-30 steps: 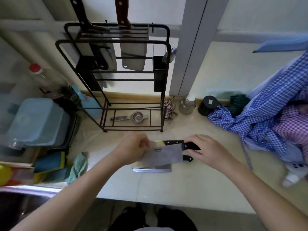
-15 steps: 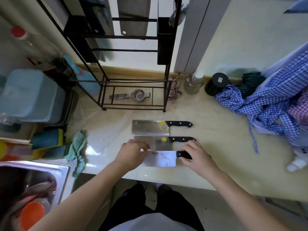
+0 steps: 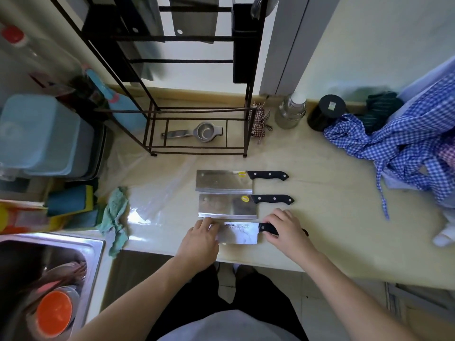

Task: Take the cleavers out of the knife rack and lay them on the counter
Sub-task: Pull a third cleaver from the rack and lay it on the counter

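While the third cleaver (image 3: 237,233) is being set flat near the counter's (image 3: 332,237) front edge, it is held at both ends: the right hand (image 3: 286,230) is closed around the black handle, and the left hand (image 3: 199,238) is pressed with bent fingers on the blunt far end of the blade. Whether the blade lies fully on the surface cannot be told. For a clean finish, the blade is best lowered flat before either grip is eased, the left fingers being kept on the face and clear of the cutting edge. Its spine should be kept parallel to the second cleaver (image 3: 227,209) just beyond it, with a narrow gap left so the blades are not knocked together, and kept back from the counter lip. Further back, the first cleaver (image 3: 224,180) lies the same way, handle to the right. Behind these stands the black knife rack (image 3: 247,134), where more blades, seemingly cleavers, hang at the top, so the task is judged unfinished.
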